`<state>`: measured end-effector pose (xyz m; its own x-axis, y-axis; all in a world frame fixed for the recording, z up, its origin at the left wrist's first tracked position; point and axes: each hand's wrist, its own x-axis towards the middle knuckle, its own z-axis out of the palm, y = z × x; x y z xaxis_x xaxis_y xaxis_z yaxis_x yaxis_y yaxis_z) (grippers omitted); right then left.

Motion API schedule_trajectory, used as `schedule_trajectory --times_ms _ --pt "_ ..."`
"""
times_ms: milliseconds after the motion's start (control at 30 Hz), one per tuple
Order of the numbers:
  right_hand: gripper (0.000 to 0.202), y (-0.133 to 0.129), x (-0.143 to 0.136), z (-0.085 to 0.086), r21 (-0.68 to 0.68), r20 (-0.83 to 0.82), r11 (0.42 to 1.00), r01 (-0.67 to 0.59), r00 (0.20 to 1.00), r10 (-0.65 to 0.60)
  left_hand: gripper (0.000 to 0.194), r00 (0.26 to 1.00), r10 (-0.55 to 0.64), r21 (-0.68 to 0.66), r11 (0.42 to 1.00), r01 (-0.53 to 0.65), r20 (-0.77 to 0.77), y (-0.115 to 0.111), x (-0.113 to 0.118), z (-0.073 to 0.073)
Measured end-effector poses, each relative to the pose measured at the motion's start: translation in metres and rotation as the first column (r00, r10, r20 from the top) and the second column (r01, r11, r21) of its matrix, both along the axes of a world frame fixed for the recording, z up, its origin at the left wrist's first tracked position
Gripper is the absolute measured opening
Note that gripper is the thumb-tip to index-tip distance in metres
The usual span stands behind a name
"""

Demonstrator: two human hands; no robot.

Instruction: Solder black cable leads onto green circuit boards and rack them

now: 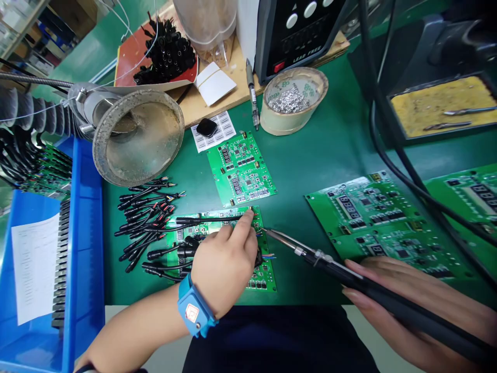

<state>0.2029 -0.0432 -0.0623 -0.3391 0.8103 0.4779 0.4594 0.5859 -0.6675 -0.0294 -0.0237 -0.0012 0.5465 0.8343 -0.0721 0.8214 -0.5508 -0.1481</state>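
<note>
My left hand [227, 264], a blue strap on its wrist, is closed over a green circuit board [267, 277]. Its index finger presses down the end of a black cable [205, 220] near the board's upper right edge. The other fingers are curled, and what lies under them is partly hidden. In my right hand [411, 295] is a soldering iron [322, 259], its tip pointing left at the board close to that fingertip. More black cables [145, 223] lie in a pile at the left, some overlapping the board.
Another circuit board [243, 168] lies behind; further boards [373, 207] are at the right. A solder-filled dish [293, 98], soldering station [297, 36], fume hood [137, 137] and iron stand with yellow sponge [442, 106] stand around. A blue bin [87, 233] is left. Black cords cross the right side.
</note>
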Motion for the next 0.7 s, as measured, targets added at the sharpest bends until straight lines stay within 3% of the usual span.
schedule_trajectory --times_ms 233,500,700 --pt "0.03 0.0002 0.0003 0.0007 -0.009 0.021 1.0 -0.011 1.0 0.011 0.025 0.995 -0.099 0.009 0.995 0.099 -0.001 0.0048 -0.0078 -0.0012" --pt "0.035 0.0004 -0.0005 0.0006 -0.007 0.021 1.0 -0.004 1.0 0.005 0.022 0.994 -0.091 0.07 0.994 0.087 0.066 0.0016 -0.008 -0.0079" --pt "0.031 0.0019 -0.0007 0.003 0.019 0.022 1.0 -0.014 1.0 0.014 0.024 0.996 -0.087 0.051 0.995 0.086 0.027 0.0022 -0.0078 -0.0068"
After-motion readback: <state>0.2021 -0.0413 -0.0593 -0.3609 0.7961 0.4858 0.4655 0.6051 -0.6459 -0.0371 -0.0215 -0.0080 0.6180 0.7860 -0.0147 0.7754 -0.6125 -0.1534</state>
